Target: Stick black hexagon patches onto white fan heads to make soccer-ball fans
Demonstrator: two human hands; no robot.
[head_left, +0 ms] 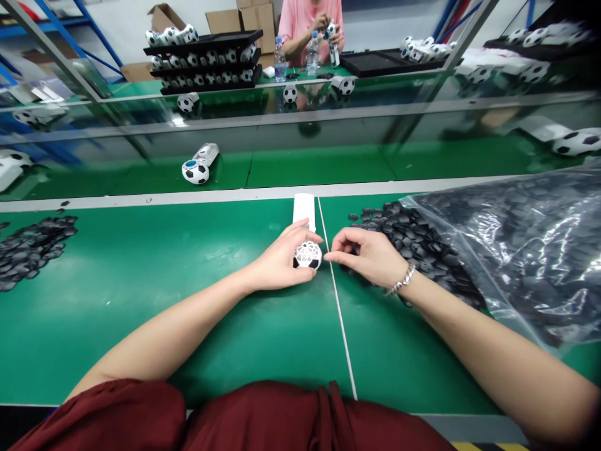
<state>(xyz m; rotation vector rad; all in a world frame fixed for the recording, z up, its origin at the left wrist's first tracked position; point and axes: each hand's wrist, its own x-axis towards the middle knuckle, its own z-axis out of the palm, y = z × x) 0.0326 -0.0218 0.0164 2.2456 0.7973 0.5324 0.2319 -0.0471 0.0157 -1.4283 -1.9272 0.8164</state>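
Note:
My left hand (286, 258) is closed round a white plastic piece with a football-patterned round end (308, 253), which rests on the green table. Its flat white handle points away from me. Some patches of the ball are black, others show white openwork. Just right of the ball, apart from it, my right hand (364, 254) has thumb and forefinger pinched together; whatever is between them is hidden or too small to make out. Beyond that hand lies a heap of small black plastic pieces (408, 235), partly covered by the wrist.
A clear plastic bag of black pieces (530, 244) lies at right. More black pieces (37, 247) are heaped at far left. On the green belt beyond the pale ledge sits another football piece (197, 166). Across it, a person in pink (310, 31) works beside stacked black trays (206, 59).

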